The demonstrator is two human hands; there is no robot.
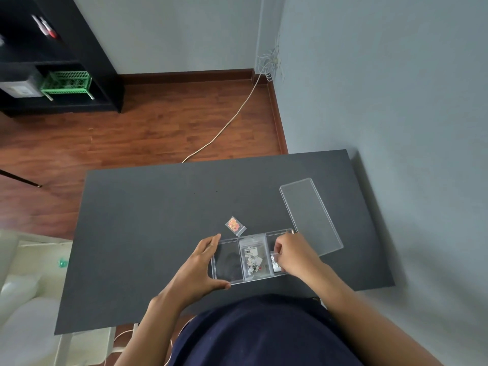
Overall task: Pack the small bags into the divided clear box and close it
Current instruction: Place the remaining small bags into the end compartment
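Note:
The divided clear box [227, 241] lies open near the table's front edge. My left hand [196, 268] grips its left end, thumb at the front wall and fingers at the back. The left compartment is bare. A labelled bag of small black and white pieces [253, 257] lies in the middle compartment. My right hand [293, 256] is over the right compartment, fingers pinched on a small silvery bag [274, 262] there. A small bag of orange pieces [235, 225] lies on the table just behind the box. The clear lid [310, 215] lies flat to the right.
The dark table [158, 220] stands against a grey wall on the right. A white cable [227, 125] runs across the wooden floor behind it. A black shelf unit with a green basket [67, 81] stands at the far left. A pale seat [23, 299] is at my left.

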